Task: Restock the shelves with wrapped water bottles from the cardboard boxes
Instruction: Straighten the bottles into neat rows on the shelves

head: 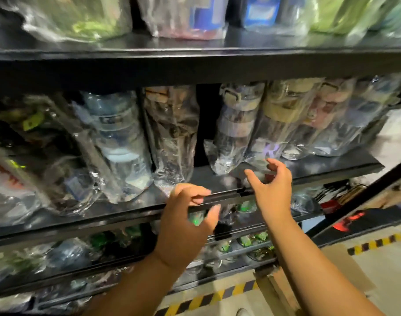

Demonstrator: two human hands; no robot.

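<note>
Black shelves (195, 65) hold wrapped bottles (236, 128); left hand (186, 215) and right hand (272, 188) hover, loosely spread, seemingly empty.

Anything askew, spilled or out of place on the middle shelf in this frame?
On the middle shelf, the clear wrapped bottle left of centre leans top-left instead of standing upright, though the wide lens may exaggerate it. A dark gap breaks the row near the middle. Nothing looks spilled.

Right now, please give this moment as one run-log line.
left hand: open, empty, before shelf edge | right hand: open, empty, near wrapped bottle
</note>
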